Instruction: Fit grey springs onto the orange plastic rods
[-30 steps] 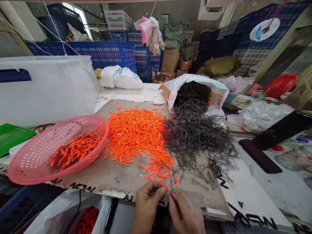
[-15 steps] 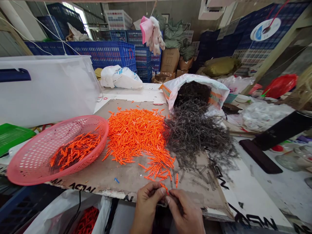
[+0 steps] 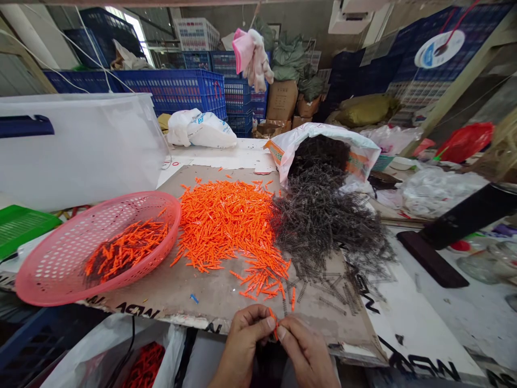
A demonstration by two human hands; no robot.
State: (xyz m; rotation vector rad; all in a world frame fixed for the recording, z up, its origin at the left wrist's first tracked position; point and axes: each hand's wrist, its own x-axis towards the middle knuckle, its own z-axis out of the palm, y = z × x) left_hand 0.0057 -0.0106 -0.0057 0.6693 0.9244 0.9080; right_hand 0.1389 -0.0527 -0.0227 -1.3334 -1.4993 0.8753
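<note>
Over the table's front edge my left hand [image 3: 247,335] pinches a small, slim orange plastic piece [image 3: 272,314] between thumb and forefinger, its tip pointing up. From the other side, the thumb and forefinger of my right hand [image 3: 302,346] close on the lower end of that piece. Whether a spring is also in the fingers is hidden. Just beyond my hands lies a heap of similar orange pieces [image 3: 226,223], with a single orange piece [image 3: 293,299] lying apart. Dark coil springs [image 3: 323,231] spill beside the heap from a white sack [image 3: 365,141] lying on its side.
At left, a pink perforated basket [image 3: 40,258] holds orange pieces with dark springs among them. A large translucent bin [image 3: 81,156] stands behind it. Below the table edge, an open white bag [image 3: 95,345] contains red pieces. A black stand [image 3: 440,237] is at right.
The orange piece has turned more upright between my fingers, and more of it shows. Both hands stay close together, shifted very slightly. The heaps look the same.
</note>
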